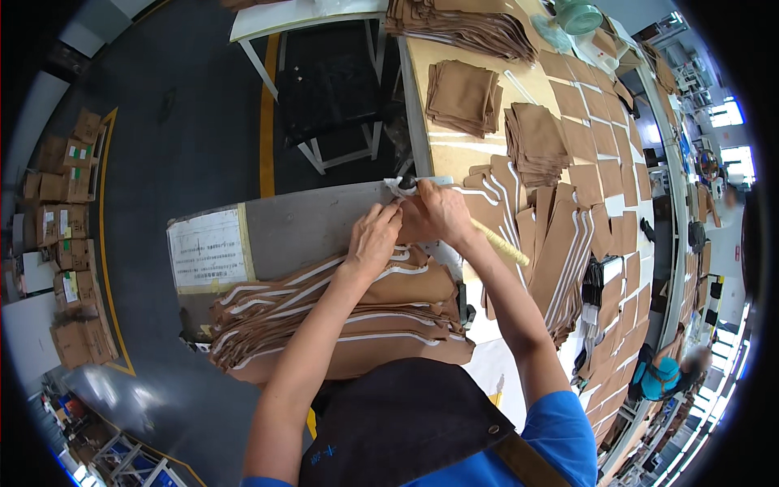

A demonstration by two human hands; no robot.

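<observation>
Brown paper bag piece (410, 223), light and floppy, pinched at its top edge by my left hand (373, 235) and right hand (438, 213), above the stack (341, 321).

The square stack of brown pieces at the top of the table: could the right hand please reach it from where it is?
Probably yes: the right hand would need a stretch, but only bare tabletop lies between it and the stack.
</observation>
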